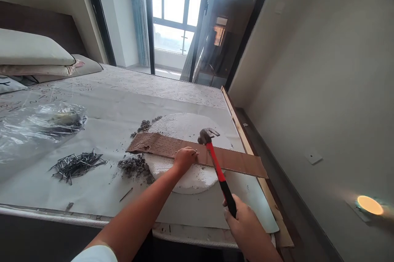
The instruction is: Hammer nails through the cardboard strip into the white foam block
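Bed [129, 89], flat printed sheet, paper-like cover on top. On it a round white foam disc [184, 126], grainy surface. Across the disc lies a long brown board [234, 161], thin, rectangular, left part peppered with small holes. Clear crinkled plastic bag [40, 124] far left; loose pile of dark steel nails [76, 164] near it. Grey crumbly debris [135, 165] by the disc's edge. Right hand [246, 229] clamped on the hammer [215, 163] handle, red-black grip, steel head just above the board. Left hand [184, 158] rests on the board, fingertips pinched together; a nail between them can't be confirmed.
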{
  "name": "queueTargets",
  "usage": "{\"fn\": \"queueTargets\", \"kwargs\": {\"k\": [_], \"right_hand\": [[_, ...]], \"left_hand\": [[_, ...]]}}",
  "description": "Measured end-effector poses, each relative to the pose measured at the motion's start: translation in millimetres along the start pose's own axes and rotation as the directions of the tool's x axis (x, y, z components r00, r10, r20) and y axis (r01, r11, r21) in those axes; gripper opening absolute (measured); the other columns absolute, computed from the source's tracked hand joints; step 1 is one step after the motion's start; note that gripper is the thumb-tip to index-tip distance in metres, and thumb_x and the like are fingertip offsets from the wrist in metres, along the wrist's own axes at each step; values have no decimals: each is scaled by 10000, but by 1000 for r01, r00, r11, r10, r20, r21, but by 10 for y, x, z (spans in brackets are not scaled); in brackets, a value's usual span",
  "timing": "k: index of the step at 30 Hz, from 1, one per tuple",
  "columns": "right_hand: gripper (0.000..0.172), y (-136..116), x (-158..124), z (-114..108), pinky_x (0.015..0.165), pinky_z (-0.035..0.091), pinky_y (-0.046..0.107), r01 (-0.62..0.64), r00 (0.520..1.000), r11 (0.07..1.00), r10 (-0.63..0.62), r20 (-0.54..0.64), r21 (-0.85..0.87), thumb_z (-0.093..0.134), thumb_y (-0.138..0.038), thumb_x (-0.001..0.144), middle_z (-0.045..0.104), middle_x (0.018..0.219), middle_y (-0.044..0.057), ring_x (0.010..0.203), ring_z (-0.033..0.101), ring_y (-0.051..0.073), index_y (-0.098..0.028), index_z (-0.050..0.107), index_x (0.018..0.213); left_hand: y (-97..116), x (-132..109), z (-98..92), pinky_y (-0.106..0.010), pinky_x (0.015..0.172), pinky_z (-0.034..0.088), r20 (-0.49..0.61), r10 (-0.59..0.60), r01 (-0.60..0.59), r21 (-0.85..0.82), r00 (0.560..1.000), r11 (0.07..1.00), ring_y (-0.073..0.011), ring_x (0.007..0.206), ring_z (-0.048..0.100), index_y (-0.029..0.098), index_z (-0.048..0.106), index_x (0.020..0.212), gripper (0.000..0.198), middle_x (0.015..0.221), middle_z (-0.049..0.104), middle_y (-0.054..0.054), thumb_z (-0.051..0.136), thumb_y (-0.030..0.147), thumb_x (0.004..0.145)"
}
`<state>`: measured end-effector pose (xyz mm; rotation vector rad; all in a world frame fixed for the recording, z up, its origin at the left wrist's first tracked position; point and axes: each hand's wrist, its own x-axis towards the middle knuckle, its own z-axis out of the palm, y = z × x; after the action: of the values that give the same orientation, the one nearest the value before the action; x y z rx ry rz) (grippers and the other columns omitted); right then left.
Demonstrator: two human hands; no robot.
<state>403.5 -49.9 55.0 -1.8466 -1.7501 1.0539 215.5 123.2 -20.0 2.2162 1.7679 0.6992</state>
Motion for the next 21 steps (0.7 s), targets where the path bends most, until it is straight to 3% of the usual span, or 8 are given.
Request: {"fn": "queueTargets", "kwargs": {"k": [3,7,10,14,18,21], "right_hand": [[63,-12,-4,19,512,311,237,12,999,1000,-12,43,-9,421,-198,749,514,612,-5,551,458,140,-203,481,729],[106,-30,-26,14,522,306,249,46,997,999,-47,-53,-27,399,-237,770,501,609,-12,555,462,152,-209,494,809],[103,-38,15,21,539,325,251,17,1000,999,-16,19,-31,399,-216,760,516,635,1,584,476,160,-203,493,800],[84,-58,73,40,590,356,249,-26,994,998,31,109,-53,407,-147,735,542,683,23,637,487,154,-192,476,723],[77,-110,18,12,542,330,244,-27,996,999,30,85,-40,398,-169,772,492,638,-2,578,436,138,-191,472,768],[77,-112,12,29,509,315,241,-32,998,999,33,58,-23,383,-187,795,449,603,-23,539,409,132,-201,458,782]], "left_hand": [[-7,-9,-4,-238,569,322,-6,1,-1,-7,1000,1000,-136,634,543,171,671,602,297,698,622,-45,502,284,819],[-31,-16,16,-230,576,350,-14,43,-43,-22,999,999,-128,618,540,168,665,579,293,668,606,-42,514,276,806],[-82,-24,-12,-217,586,379,-63,54,-61,-114,997,992,-123,637,548,178,702,664,190,694,619,-38,547,227,761],[-162,-66,-211,-209,618,431,-144,51,-98,-337,988,936,-121,692,572,183,718,860,264,784,655,-39,511,125,707],[-170,-151,-486,-225,646,465,-292,-114,-52,-503,950,862,-127,721,578,152,707,866,301,843,663,-58,455,123,704],[-139,-228,-647,-224,614,457,-339,-189,-34,-555,922,831,-125,698,565,144,699,851,299,848,657,-60,438,136,703]]}}
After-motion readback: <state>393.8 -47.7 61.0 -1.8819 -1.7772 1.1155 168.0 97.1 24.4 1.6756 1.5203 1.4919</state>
